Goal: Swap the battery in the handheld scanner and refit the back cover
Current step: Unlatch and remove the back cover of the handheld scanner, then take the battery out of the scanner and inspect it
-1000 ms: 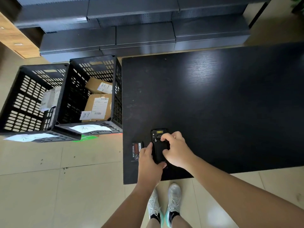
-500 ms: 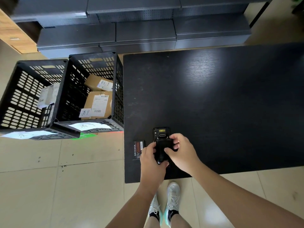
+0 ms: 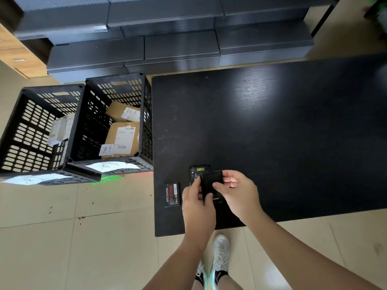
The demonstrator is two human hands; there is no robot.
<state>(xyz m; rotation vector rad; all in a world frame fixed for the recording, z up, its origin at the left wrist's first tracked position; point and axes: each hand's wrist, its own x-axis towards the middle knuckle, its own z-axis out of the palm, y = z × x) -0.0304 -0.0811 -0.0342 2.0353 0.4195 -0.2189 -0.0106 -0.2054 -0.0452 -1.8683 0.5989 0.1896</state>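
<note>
The black handheld scanner (image 3: 199,170) lies back-up on the black table (image 3: 272,132), near its front left corner. Only its top end with a yellow label shows beyond my hands. A flat black back cover (image 3: 211,182) is raised and tilted over the scanner's body. My right hand (image 3: 240,193) pinches the cover's right edge between thumb and fingers. My left hand (image 3: 196,204) grips the scanner's left side, with the thumb on its lower end by the cover. A loose battery (image 3: 172,194) with a red label lies flat on the table just left of the scanner.
Two black slotted crates (image 3: 117,126) stand on the floor left of the table. The nearer one holds cardboard parcels (image 3: 123,139). Dark grey shelving (image 3: 167,38) runs behind the table. The table's front edge is close to my feet (image 3: 219,258).
My right hand has slid from the scanner's top to its right side and lifted the black cover off the body. The left hand stays on the scanner's left side.
</note>
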